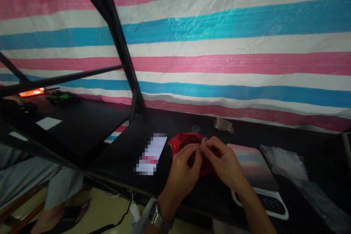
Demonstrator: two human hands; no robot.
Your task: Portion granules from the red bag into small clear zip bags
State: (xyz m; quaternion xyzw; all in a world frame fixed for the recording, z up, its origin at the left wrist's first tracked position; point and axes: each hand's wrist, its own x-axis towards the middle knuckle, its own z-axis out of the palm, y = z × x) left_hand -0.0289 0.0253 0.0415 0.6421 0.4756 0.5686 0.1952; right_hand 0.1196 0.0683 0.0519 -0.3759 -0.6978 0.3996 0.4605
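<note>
My left hand (186, 164) and my right hand (222, 157) meet fingertip to fingertip over an open red plastic bag (179, 140). Both pinch a small piece of clear plastic (203, 141), which looks like the top of a little bag; most of it is hidden by my fingers. Dark brownish contents show inside the red bag, too shaded to make out. Close to my right forearm lies a kitchen scale (255, 168) with a shiny plate and a white front with dark buttons.
Clear plastic bags (287, 164) lie right of the scale. Behind the red bag are a small clear cup (195, 128) and a filled clear packet (223, 125). A lit phone (152, 155) lies left. A black metal frame (117, 40) rises beyond it; a seated person's leg (61, 186) shows lower left.
</note>
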